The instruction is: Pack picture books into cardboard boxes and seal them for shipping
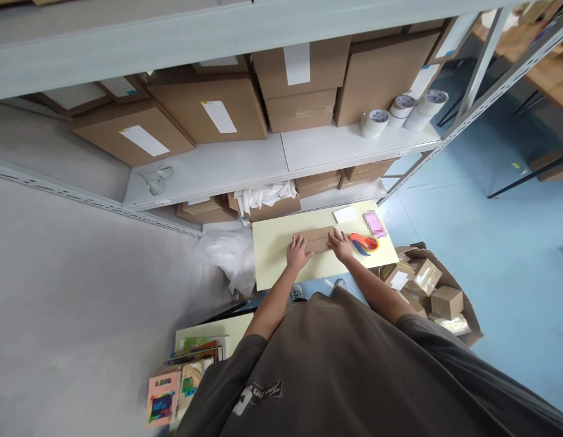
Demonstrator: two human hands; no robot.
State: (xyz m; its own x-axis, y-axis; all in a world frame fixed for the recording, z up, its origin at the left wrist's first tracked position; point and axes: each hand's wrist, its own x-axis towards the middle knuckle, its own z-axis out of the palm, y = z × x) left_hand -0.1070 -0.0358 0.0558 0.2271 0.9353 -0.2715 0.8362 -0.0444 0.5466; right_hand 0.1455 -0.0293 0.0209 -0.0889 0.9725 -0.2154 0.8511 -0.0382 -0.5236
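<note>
A small flat brown cardboard box lies on the pale yellow table. My left hand rests on its left end, and my right hand is on its right end, both with fingers spread over the cardboard. Just right of my right hand is an orange and blue tape dispenser. Behind it lie a pink item, blurred out, and a white card or pad.
Beyond the table stands a metal shelf with cardboard boxes and tape rolls. A large carton of small boxes is at the right. White plastic wrap hangs at the left.
</note>
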